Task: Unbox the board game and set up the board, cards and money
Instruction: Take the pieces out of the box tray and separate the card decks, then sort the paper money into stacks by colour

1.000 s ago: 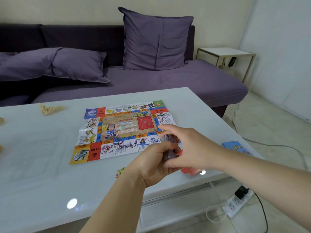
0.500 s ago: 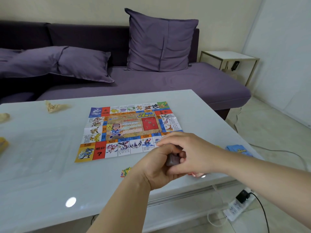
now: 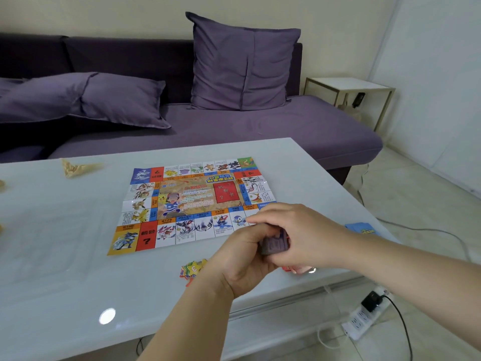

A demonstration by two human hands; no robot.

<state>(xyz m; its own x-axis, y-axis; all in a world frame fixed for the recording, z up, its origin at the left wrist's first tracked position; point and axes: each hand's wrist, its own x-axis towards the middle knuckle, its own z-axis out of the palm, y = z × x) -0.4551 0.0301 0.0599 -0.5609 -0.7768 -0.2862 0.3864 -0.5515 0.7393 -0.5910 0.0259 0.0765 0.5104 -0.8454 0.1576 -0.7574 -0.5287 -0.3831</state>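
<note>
The colourful paper game board (image 3: 192,204) lies unfolded flat on the white table (image 3: 65,269). Just in front of the board's near right corner, my left hand (image 3: 242,261) and my right hand (image 3: 299,233) meet and both grip a small purple-grey stack of cards or notes (image 3: 276,243), mostly hidden by my fingers. A small pile of bright paper pieces (image 3: 192,269) lies on the table left of my left wrist. Something red (image 3: 294,269) peeks out under my right hand. A blue card pack or box (image 3: 361,227) lies near the table's right edge.
A crumpled beige wrapper (image 3: 75,168) lies at the table's far left. A purple sofa (image 3: 234,126) with cushions stands behind the table. A power strip (image 3: 364,316) with cables lies on the floor to the right, and a small side table (image 3: 348,87) stands by the wall.
My hands have closed more tightly together round the stack, and my right fingers, stretched out a second ago, now curl over it. The view has tilted slightly down.
</note>
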